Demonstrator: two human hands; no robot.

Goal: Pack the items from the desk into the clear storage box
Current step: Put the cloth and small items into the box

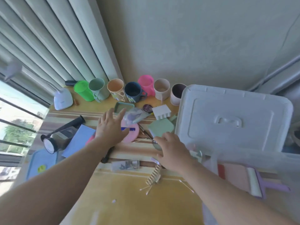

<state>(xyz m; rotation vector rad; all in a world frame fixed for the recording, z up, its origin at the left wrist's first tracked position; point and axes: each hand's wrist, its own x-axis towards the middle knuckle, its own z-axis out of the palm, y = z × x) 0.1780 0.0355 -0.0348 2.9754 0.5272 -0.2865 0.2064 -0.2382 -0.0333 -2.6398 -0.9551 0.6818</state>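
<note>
The clear storage box (243, 159) stands at the right of the desk, its white lid (230, 117) raised behind it; a squeegee (254, 182) lies inside. My left hand (110, 127) hovers open above a pink round item (131, 132), fingers spread toward a clear plastic bag (133, 116). My right hand (172, 151) is open, palm down, just in front of a pale green block (162, 127) and a thin pen (146, 132). Neither hand holds anything.
Several cups line the back edge, from green (82, 90) to dark purple (177, 94). A white comb-like stand (163, 112), a blue notebook (78, 141), a black lamp (53, 140), a white lamp base (63, 99), a small clear case (125, 165), a wooden clip (154, 175) and cotton swabs (146, 189) lie around.
</note>
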